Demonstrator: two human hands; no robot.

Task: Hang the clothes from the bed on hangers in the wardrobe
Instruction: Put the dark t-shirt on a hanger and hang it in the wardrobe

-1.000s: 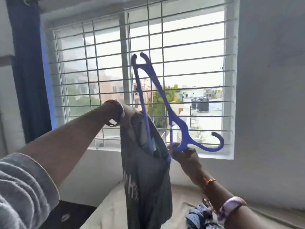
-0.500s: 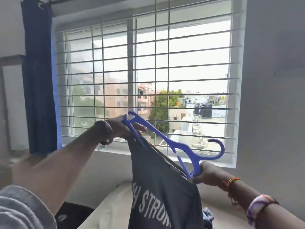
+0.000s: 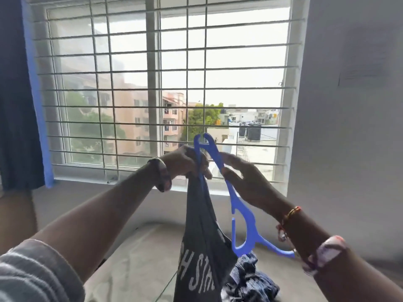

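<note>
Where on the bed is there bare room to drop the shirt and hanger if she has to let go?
Bare sheet shows on the bed left of the hanging dark T-shirt, between it and the left forearm. Crowded at right: the striped clothes heap lies below the blue hanger. The left hand and right hand both grip the hanger.

Both forearms reach forward and upward from the lower corners, meeting near the middle with the hands close together. The left hand [image 3: 185,162] is raised with its fingers curled tight in a grip, a band around its wrist and a grey sleeve pushed up near the elbow. The right hand [image 3: 246,182] sits just beside it, its fingers and thumb pinching, with a thread bracelet and patterned bands on that wrist.
</note>
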